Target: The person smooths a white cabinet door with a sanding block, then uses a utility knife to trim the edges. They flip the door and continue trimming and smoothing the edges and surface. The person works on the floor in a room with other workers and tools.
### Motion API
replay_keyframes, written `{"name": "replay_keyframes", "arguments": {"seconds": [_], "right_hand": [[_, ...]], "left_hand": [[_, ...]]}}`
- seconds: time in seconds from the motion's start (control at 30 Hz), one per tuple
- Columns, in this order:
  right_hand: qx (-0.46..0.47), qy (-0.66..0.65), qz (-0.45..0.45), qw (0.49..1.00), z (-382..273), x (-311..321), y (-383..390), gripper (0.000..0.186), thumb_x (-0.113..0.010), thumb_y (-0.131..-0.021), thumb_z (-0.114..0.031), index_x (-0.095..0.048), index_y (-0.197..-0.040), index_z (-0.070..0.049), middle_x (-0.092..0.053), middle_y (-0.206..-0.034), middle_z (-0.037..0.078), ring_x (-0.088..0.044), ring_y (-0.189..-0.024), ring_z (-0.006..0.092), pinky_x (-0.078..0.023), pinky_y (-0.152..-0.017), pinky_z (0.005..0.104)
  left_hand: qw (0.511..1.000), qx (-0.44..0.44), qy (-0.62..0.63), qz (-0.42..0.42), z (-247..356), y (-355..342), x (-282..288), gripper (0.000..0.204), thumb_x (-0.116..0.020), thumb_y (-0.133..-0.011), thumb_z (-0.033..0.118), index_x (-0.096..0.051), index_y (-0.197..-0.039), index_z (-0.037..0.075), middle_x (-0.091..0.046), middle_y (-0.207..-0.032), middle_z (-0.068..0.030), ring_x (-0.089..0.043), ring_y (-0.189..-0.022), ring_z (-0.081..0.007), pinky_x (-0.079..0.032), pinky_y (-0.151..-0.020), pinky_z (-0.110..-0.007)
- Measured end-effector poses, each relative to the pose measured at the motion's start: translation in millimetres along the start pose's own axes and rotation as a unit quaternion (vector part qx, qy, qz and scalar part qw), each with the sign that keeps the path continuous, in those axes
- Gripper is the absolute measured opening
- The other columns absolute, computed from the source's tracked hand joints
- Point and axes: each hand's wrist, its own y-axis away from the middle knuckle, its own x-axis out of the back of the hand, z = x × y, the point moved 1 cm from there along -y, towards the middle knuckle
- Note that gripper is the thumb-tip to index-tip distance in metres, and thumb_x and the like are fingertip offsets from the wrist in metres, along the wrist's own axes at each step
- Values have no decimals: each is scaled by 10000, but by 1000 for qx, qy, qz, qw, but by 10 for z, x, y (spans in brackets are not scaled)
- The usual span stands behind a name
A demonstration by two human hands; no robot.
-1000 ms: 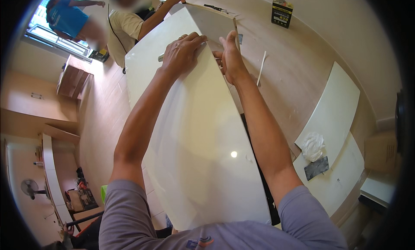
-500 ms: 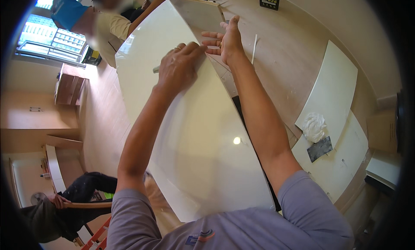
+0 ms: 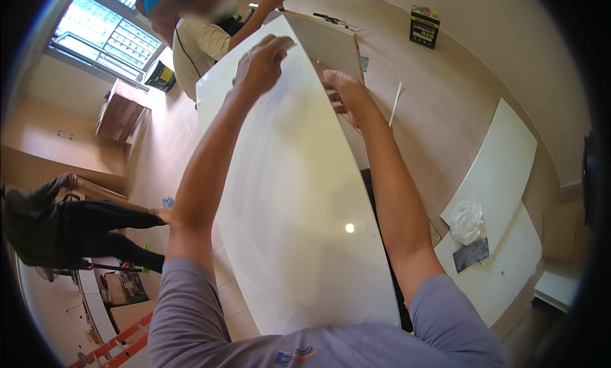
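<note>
White panel (image 3: 299,209): laid lengthwise between the arms, glossy face up — placement judged done, far-end handling judged unfinished.
White boards (image 3: 493,167): set down well right of the panel.
Left hand (image 3: 259,65): held at the panel's far end, fingers curled; contents cannot be told.
Right hand (image 3: 352,98): held beside the panel's right edge, fingers half-curled — grip cannot be told.

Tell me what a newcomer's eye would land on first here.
First, the large glossy white panel filling the centre, with the left hand over its far part and the right hand at its right edge. Next, the bright window at upper left. Then the crumpled white bundle on the pale boards at right.
</note>
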Motion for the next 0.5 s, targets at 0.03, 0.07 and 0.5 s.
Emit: {"name": "replay_keyframes", "arguments": {"seconds": [0.03,0.07,0.5], "right_hand": [[-8,26,-22,999,-19,-49,31,350,-618,-1009,-379,-664,-1237,-117,-688,-996,8,-626,-776,131,-517,-691,343],[-16,51,-44,998,-24,-101,51,359,-629,-1004,-374,-664,-1246,-111,-690,-1003,9,-626,-779,126,-513,-689,336],[35,19,-94,995,-37,-83,65,484,-647,-1018,-262,-585,-1382,50,-716,-1196,145,-687,-1047,196,-545,-913,320]], "left_hand": [[1000,-10,-23,6,-230,-156,-37,300,-602,-963,84,-687,-1238,169,-683,-1121,-88,-673,-1049,-344,-519,-875,-461],[999,-5,-43,1,-447,-278,-96,300,-601,-966,88,-688,-1241,170,-690,-1142,-86,-671,-1070,-345,-519,-882,-459],[999,-44,-24,-15,-911,-879,-528,323,-634,-944,137,-712,-1252,196,-702,-1217,-80,-673,-1111,-333,-519,-926,-448]]}}
